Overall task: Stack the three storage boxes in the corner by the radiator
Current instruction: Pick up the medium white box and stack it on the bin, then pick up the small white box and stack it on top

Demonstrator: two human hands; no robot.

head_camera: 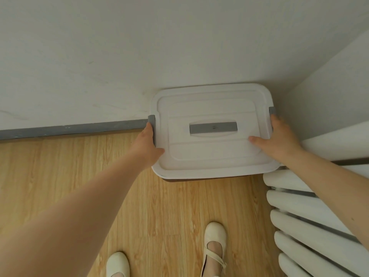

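White rectangular plastic storage box (211, 154) with grey clips and a grey recessed lid handle (213, 127), seen from above in the corner, against the white wall (139, 47) and just beside the white tubular radiator (303, 220); only the lid in view, boxes beneath hidden. Left hand (148, 145) clasped on the left edge by the grey clip, thumb on the lid; right hand (277, 139) gripping the right edge, thumb flat on top. Cream strap shoes (214, 242) on pale wood-grain floor (60, 166) below.
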